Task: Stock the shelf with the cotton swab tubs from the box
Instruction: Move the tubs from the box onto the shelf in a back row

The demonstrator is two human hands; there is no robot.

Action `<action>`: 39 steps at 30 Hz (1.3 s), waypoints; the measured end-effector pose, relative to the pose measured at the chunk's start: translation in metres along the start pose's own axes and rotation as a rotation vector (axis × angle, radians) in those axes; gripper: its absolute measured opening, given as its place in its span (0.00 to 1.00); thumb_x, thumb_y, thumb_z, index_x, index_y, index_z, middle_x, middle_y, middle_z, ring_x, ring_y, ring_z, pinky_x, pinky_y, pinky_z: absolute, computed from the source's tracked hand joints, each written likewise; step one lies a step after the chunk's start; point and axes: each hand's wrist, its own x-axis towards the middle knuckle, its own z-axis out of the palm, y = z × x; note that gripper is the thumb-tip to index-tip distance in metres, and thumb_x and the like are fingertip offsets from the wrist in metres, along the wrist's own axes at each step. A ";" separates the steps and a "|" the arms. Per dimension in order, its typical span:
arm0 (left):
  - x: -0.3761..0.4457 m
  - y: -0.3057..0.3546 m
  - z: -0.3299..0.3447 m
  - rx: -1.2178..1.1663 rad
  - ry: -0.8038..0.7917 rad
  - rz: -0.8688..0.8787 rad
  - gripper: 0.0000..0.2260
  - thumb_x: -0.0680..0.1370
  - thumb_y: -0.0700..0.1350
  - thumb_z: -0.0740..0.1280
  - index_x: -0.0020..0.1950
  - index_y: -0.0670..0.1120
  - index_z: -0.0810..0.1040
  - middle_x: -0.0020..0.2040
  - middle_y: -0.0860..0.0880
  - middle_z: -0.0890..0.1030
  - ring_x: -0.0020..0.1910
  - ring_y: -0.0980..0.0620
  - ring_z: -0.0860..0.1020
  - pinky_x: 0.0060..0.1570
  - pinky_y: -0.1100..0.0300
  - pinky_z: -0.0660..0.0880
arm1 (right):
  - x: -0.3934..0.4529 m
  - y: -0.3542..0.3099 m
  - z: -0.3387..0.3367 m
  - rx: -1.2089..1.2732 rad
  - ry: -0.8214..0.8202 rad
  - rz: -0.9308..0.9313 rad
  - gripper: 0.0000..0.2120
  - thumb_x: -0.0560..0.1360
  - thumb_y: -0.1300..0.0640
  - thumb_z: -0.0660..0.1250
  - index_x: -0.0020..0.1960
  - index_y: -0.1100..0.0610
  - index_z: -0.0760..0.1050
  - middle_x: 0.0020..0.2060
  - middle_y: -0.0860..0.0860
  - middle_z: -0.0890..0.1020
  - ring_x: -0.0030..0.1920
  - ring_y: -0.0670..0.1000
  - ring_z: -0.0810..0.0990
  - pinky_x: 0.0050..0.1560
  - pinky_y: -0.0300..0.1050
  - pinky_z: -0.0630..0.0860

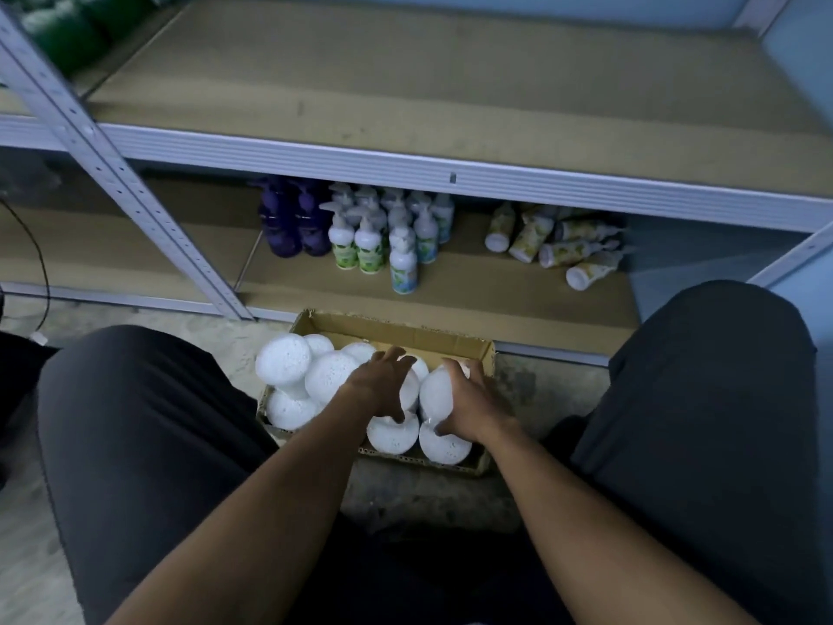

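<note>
A cardboard box stands on the floor between my knees, filled with several round white cotton swab tubs. My left hand lies over a tub in the middle of the box, fingers spread and curled around it. My right hand grips another tub at the right side of the box, thumb at its near end and fingers at its far end. The brown shelf board above is bare in its middle.
The lower shelf holds purple bottles, white pump bottles and toppled yellow-patterned bottles. A perforated metal upright slants at the left. Green items sit at the upper left. A black cable hangs at the far left.
</note>
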 end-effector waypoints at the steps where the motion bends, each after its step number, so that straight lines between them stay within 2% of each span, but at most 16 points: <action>1: 0.002 -0.001 0.001 -0.009 -0.011 0.006 0.50 0.68 0.53 0.78 0.81 0.46 0.52 0.80 0.45 0.53 0.78 0.43 0.56 0.74 0.49 0.61 | 0.003 -0.002 0.001 -0.015 0.016 -0.014 0.52 0.65 0.49 0.81 0.77 0.41 0.51 0.75 0.49 0.49 0.71 0.61 0.64 0.63 0.58 0.74; 7: 0.008 -0.002 0.011 0.075 0.062 0.008 0.46 0.69 0.50 0.78 0.78 0.44 0.55 0.77 0.44 0.59 0.76 0.43 0.59 0.72 0.52 0.64 | 0.014 -0.011 0.010 -0.164 0.029 -0.048 0.47 0.68 0.47 0.79 0.78 0.43 0.54 0.76 0.51 0.52 0.72 0.61 0.60 0.64 0.57 0.72; 12: 0.010 0.000 0.012 0.115 0.108 0.001 0.42 0.69 0.48 0.77 0.76 0.46 0.59 0.73 0.44 0.63 0.70 0.43 0.67 0.64 0.53 0.70 | 0.018 -0.010 0.014 -0.172 0.039 -0.040 0.43 0.70 0.50 0.76 0.77 0.44 0.55 0.74 0.52 0.56 0.70 0.61 0.61 0.65 0.57 0.71; 15: 0.009 0.001 0.010 0.127 0.109 -0.004 0.42 0.68 0.50 0.78 0.76 0.46 0.60 0.72 0.45 0.63 0.68 0.43 0.68 0.61 0.53 0.72 | 0.016 -0.011 0.013 -0.175 0.050 -0.040 0.41 0.70 0.51 0.76 0.76 0.44 0.58 0.72 0.52 0.58 0.69 0.61 0.63 0.62 0.56 0.73; 22: 0.003 0.005 -0.003 0.063 0.106 -0.002 0.42 0.68 0.50 0.78 0.75 0.43 0.60 0.71 0.44 0.66 0.68 0.43 0.69 0.63 0.52 0.71 | 0.014 -0.011 0.000 -0.093 0.045 -0.042 0.40 0.67 0.51 0.77 0.73 0.43 0.62 0.70 0.51 0.60 0.67 0.60 0.66 0.60 0.54 0.74; 26: -0.006 0.009 -0.036 0.034 0.103 0.015 0.46 0.65 0.54 0.80 0.77 0.45 0.61 0.73 0.45 0.66 0.71 0.42 0.67 0.65 0.46 0.71 | 0.009 -0.018 -0.030 -0.016 0.025 -0.033 0.43 0.65 0.52 0.79 0.75 0.45 0.62 0.71 0.51 0.58 0.66 0.60 0.69 0.59 0.54 0.75; 28: -0.013 0.013 -0.059 0.005 0.100 0.040 0.47 0.63 0.54 0.80 0.77 0.44 0.62 0.72 0.44 0.68 0.69 0.41 0.68 0.64 0.47 0.72 | 0.001 -0.025 -0.053 -0.006 0.020 -0.029 0.43 0.66 0.51 0.79 0.75 0.46 0.62 0.71 0.50 0.59 0.66 0.59 0.69 0.58 0.54 0.76; 32: -0.034 0.020 -0.103 -0.015 0.165 0.074 0.43 0.62 0.57 0.80 0.73 0.45 0.68 0.68 0.44 0.72 0.67 0.42 0.71 0.63 0.49 0.74 | -0.020 -0.041 -0.106 -0.079 0.037 -0.053 0.44 0.66 0.46 0.78 0.77 0.45 0.61 0.72 0.52 0.60 0.69 0.60 0.66 0.60 0.56 0.75; 35: -0.055 0.029 -0.133 -0.016 0.242 0.102 0.36 0.64 0.56 0.79 0.68 0.45 0.72 0.66 0.44 0.74 0.62 0.44 0.74 0.59 0.52 0.75 | -0.043 -0.048 -0.143 -0.092 0.075 -0.087 0.46 0.66 0.44 0.77 0.78 0.44 0.59 0.75 0.51 0.60 0.72 0.59 0.65 0.61 0.55 0.75; 39: -0.084 0.046 -0.178 -0.021 0.326 0.161 0.36 0.65 0.56 0.78 0.69 0.46 0.72 0.66 0.46 0.73 0.63 0.46 0.73 0.59 0.51 0.74 | -0.082 -0.061 -0.196 -0.055 0.155 -0.132 0.46 0.66 0.42 0.77 0.79 0.46 0.61 0.77 0.51 0.62 0.75 0.54 0.64 0.66 0.51 0.72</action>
